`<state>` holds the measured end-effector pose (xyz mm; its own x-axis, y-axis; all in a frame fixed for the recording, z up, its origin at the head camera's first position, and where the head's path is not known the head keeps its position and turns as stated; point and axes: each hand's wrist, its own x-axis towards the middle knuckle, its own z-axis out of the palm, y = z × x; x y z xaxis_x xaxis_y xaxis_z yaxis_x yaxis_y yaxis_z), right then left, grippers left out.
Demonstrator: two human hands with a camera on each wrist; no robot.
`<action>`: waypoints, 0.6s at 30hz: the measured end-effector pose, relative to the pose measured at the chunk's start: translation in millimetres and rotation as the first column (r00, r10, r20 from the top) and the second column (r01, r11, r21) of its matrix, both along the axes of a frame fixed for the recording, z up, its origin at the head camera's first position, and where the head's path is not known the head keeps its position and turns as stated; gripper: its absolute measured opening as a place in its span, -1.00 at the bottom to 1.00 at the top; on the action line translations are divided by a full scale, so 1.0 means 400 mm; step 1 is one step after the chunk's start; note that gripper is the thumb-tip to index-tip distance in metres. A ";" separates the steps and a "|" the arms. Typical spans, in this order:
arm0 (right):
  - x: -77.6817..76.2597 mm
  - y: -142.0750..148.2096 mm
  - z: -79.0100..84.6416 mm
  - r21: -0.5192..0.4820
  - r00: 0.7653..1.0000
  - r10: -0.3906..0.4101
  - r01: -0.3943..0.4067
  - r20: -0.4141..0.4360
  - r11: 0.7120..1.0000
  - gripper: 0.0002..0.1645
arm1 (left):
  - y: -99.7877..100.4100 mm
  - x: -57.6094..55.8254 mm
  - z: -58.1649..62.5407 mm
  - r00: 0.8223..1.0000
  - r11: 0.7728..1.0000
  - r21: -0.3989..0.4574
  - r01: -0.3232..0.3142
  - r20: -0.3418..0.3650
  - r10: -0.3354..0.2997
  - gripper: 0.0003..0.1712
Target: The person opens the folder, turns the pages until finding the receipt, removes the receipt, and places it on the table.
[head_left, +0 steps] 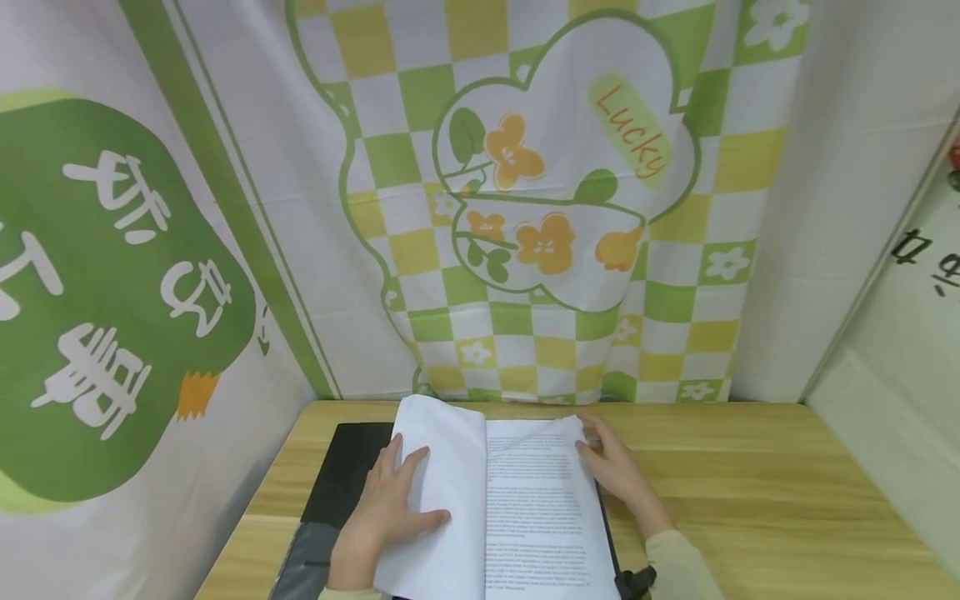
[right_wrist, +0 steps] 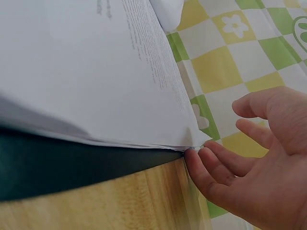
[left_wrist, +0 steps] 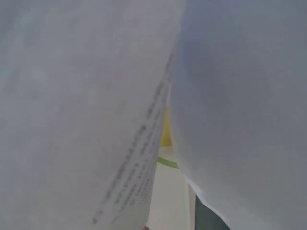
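Where the left hand (head_left: 386,504) spreads wide at nine o'clock, we judge it steadies the flap (head_left: 456,458).
At two, the right hand (head_left: 618,468), fingers loose, touches the sheets (head_left: 532,500).

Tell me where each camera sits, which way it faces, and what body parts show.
Head: worn on the head, facing forward and down at pages on the table; left grip, right grip (bare hands) and sleeves show.
Left wrist: on that wrist, facing pages close up; no grip shows clearly.
Right wrist: on that wrist, facing across pages toward the checkered cloth; right grip shows.
Shared by head and right wrist: pages, right grip.
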<state>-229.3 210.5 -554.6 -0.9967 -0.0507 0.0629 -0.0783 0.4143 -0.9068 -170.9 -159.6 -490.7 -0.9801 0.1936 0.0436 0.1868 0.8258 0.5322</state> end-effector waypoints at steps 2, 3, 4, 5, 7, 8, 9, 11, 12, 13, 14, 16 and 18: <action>-0.001 -0.001 -0.003 0.001 1.000 -0.002 0.002 0.003 1.000 -0.33 | 0.003 -0.002 -0.008 1.000 1.000 -0.025 -0.005 -0.004 0.005 0.16; -0.001 -0.001 -0.004 0.000 1.000 -0.005 0.005 0.005 1.000 -0.33 | 0.005 -0.004 -0.011 1.000 0.999 -0.034 -0.005 -0.005 0.005 0.16; -0.003 -0.001 -0.006 0.003 1.000 -0.008 0.008 0.005 1.000 -0.33 | 0.007 -0.005 -0.015 1.000 0.999 -0.044 -0.003 -0.008 0.003 0.16; -0.003 -0.001 -0.008 0.006 1.000 -0.008 0.008 0.005 1.000 -0.33 | 0.009 -0.005 -0.018 1.000 0.999 -0.054 -0.003 0.001 0.003 0.16; -0.005 -0.001 -0.010 0.007 1.000 -0.010 0.010 0.004 1.000 -0.33 | 0.014 -0.006 -0.019 1.000 0.999 -0.052 0.008 0.021 -0.007 0.15; -0.007 -0.002 -0.011 0.005 1.000 -0.012 0.012 0.004 1.000 -0.33 | 0.015 -0.006 -0.019 0.999 0.999 -0.050 0.016 0.030 -0.014 0.14; -0.008 -0.002 -0.012 0.008 1.000 -0.010 0.010 -0.004 1.000 -0.34 | 0.017 -0.006 -0.017 0.999 0.999 -0.047 0.020 0.049 -0.018 0.13; -0.010 -0.002 -0.013 0.007 1.000 -0.011 0.011 -0.006 1.000 -0.34 | 0.019 -0.004 -0.012 0.995 0.999 -0.039 0.022 0.094 -0.018 0.11; -0.011 -0.003 -0.014 0.007 1.000 -0.014 0.014 -0.007 1.000 -0.34 | 0.020 -0.002 -0.008 0.993 0.999 -0.033 0.025 0.114 -0.021 0.09; -0.011 -0.002 -0.015 0.008 1.000 -0.015 0.015 -0.010 1.000 -0.35 | 0.019 0.000 -0.005 0.990 0.999 -0.033 0.024 0.138 -0.019 0.08; -0.011 -0.002 -0.016 0.012 1.000 -0.015 0.015 -0.012 1.000 -0.35 | 0.019 0.003 -0.001 0.986 0.999 -0.030 0.025 0.163 -0.020 0.07; -0.011 -0.001 -0.017 0.010 1.000 -0.013 0.013 -0.009 1.000 -0.35 | 0.019 0.013 0.004 0.975 1.000 -0.018 0.024 0.223 -0.020 0.07; -0.010 0.000 -0.019 0.013 1.000 -0.006 0.006 -0.012 1.000 -0.35 | 0.024 0.024 0.007 0.960 1.000 -0.010 0.028 0.279 -0.024 0.08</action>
